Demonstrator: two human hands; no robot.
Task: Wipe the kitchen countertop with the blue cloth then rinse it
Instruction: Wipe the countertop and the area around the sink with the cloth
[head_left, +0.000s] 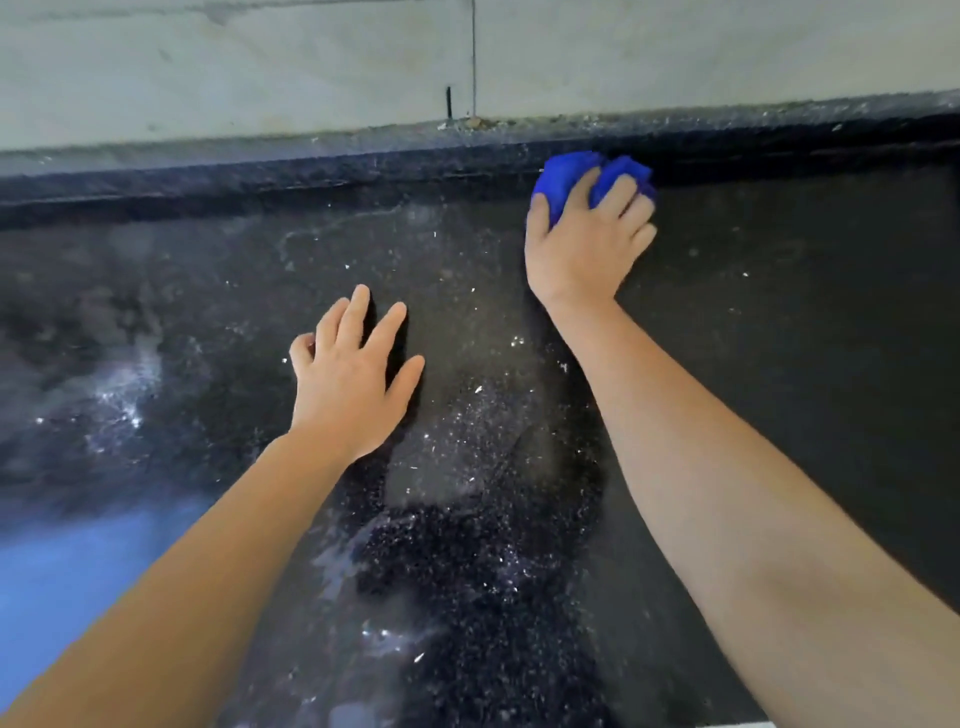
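A dark speckled stone countertop (218, 322) fills the head view, wet and streaked in the middle. My right hand (584, 244) grips a bunched blue cloth (563, 176) against the counter, close to the raised back lip at the upper right. My left hand (353, 384) rests flat on the counter at centre, fingers spread and straight, holding nothing. Both bare forearms reach in from the bottom edge.
A raised dark back lip (260, 176) runs along the rear of the counter, below a pale tiled wall (234, 67). White specks and wet smears lie around the centre. A blue reflection (57, 571) shows at the lower left.
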